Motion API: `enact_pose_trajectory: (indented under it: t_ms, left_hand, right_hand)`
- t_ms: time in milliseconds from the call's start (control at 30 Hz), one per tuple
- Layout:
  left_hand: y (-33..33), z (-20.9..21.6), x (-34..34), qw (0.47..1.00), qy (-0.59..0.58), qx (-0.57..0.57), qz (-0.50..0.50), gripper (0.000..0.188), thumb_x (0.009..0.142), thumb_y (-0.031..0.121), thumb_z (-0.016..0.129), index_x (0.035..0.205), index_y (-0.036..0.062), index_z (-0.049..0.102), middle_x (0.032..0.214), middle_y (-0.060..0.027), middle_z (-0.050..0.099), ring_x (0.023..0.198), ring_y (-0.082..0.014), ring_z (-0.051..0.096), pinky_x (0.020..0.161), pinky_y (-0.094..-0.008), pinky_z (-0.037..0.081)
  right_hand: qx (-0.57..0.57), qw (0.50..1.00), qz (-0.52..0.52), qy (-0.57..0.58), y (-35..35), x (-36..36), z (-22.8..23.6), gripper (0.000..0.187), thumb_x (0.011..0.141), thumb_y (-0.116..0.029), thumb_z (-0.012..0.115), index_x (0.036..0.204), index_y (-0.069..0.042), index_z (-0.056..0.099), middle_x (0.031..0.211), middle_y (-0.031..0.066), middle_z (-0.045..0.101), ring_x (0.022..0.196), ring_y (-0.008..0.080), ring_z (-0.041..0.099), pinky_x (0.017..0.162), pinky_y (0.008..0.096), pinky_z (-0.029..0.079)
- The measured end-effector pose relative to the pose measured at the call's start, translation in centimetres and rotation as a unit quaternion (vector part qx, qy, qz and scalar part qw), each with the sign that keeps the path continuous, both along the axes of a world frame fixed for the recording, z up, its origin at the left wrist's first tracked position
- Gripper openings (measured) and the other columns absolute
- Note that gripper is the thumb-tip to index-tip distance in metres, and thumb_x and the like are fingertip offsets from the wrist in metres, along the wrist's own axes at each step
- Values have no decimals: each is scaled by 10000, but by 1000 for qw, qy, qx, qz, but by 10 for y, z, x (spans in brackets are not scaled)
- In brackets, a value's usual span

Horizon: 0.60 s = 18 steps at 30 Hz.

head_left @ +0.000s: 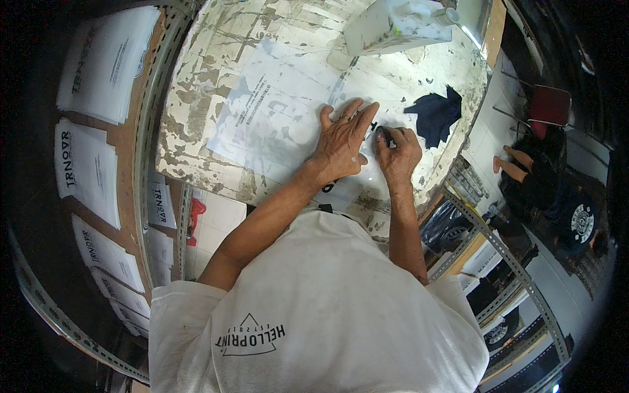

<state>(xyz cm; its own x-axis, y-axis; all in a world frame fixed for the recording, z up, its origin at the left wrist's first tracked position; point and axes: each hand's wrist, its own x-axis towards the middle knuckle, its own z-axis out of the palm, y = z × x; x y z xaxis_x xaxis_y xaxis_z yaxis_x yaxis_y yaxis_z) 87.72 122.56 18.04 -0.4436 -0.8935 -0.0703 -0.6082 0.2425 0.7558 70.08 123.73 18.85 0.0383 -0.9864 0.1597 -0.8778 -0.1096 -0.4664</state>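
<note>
A translucent printed sheet (252,147) lies on the worn, paint-flaked table (196,72). My left hand (341,141) rests flat on the sheet's right part with its fingers spread, holding nothing. Close on its right, my right hand (398,157) is closed in a pinch round a small dark thing (385,135), held down near the sheet. The fingers cover most of it, so its kind cannot be made out. Black print shows beside the fingertips, and more dark lettering shows below my left wrist. A crumpled navy cloth (438,118) lies just beyond my right hand.
A stained whitish plastic jug (393,29) stands at the table's far side. Racks with stacked printed sheets (105,65) line the left. A slotted metal shelf frame (498,242) stands at the lower right. Farther right are a red chair (550,105) and another person (557,190).
</note>
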Motion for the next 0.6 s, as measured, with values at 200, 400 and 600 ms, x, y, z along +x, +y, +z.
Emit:
enact_pose_trajectory:
  t_ms: [200, 400, 600]
  left_hand:
    - [0, 0, -1, 1000, -10, -23, -1, 1109, 650, 141, 859, 1569, 60, 243, 1481, -154, 522, 1491, -302, 329, 1092, -605, 174]
    - [0, 1, 0, 1000, -5, -1, 2, 1109, 647, 162, 869, 1572, 83, 262, 1533, -140, 492, 1495, -299, 328, 1110, -600, 153]
    - [-2, 4, 0, 1000, -4, -5, 0, 1095, 653, 134, 855, 1566, 61, 254, 1474, -138, 537, 1485, -304, 340, 1088, -605, 177]
  right_hand:
    - [-8, 999, -17, 36, -11, -2, -3, 213, 769, -174, 772, 923, -29, 749, 823, 133, 643, 798, 333, 628, 670, 431, 502]
    - [2, 1000, 10, 13, -7, -1, 2, 204, 753, -161, 778, 912, -36, 757, 835, 133, 653, 793, 333, 628, 679, 424, 504]
    - [3, 1000, 7, 20, -14, -6, -1, 200, 758, -158, 773, 922, -43, 759, 849, 130, 662, 804, 332, 632, 688, 423, 512]
